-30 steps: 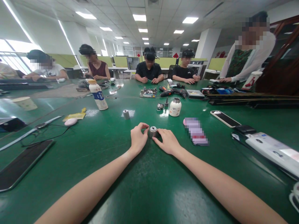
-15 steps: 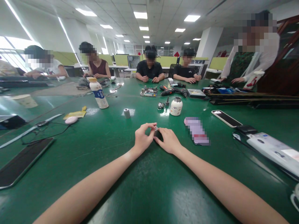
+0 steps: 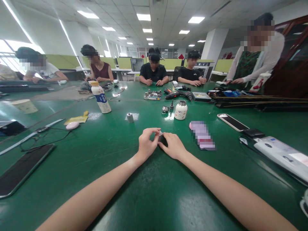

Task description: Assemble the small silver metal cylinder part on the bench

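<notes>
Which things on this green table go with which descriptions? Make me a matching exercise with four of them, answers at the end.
1. Nearer metal cylinder
2. Labelled bottle
3. White jar
4. Drill

A. Uncapped, mouth facing up
B. Between left hand and right hand
C. Farthest back of the four
D. Orange-yellow cap on

Pairs: 1-B, 2-D, 3-A, 4-C

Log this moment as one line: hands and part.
left hand: at top of metal cylinder | right hand: at its right side | contact: partly hidden | beyond hands: second cylinder upright
</notes>
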Available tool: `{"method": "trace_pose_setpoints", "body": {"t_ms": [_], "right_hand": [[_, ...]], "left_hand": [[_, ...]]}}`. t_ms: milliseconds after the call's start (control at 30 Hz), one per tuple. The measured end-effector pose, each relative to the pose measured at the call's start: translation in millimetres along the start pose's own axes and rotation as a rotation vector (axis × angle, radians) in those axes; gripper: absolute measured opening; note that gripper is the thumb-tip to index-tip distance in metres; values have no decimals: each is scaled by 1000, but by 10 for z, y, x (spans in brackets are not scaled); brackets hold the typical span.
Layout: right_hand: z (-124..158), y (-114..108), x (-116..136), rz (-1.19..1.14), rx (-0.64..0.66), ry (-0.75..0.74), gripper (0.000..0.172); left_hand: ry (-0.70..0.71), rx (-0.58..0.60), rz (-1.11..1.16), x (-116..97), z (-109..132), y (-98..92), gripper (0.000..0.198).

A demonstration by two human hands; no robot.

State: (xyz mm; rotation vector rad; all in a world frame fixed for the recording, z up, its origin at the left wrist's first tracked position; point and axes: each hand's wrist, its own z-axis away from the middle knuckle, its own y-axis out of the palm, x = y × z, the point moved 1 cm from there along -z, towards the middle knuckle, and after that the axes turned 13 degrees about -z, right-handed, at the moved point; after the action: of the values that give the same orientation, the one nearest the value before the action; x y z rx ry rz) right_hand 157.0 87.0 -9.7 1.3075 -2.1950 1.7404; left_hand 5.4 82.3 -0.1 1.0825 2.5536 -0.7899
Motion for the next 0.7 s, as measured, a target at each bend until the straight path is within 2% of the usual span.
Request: {"method": "trace_pose_setpoints", "body": {"t_ms": [233, 300, 333, 433, 533, 700], "right_hand": [[2, 4, 3, -14, -6, -10, 32], [3, 10, -6, -53, -35, -19, 37], [5, 10, -9, -84, -61, -30, 42], [11, -11, -5, -176, -162, -99, 56], [20, -44, 18, -177, -210, -199, 58], [30, -57, 46, -106, -175, -296, 58]], "left_hand": [[-86, 100, -11, -14, -18, -16, 9], [-115, 111, -48, -11, -19, -18, 8], [-134, 126, -68, -7, -20, -16, 15], [-213, 253, -109, 10, -20, 7, 32], [-291, 372, -192, 14, -23, 21, 23], [-299, 396, -284, 9, -44, -6, 23]]}}
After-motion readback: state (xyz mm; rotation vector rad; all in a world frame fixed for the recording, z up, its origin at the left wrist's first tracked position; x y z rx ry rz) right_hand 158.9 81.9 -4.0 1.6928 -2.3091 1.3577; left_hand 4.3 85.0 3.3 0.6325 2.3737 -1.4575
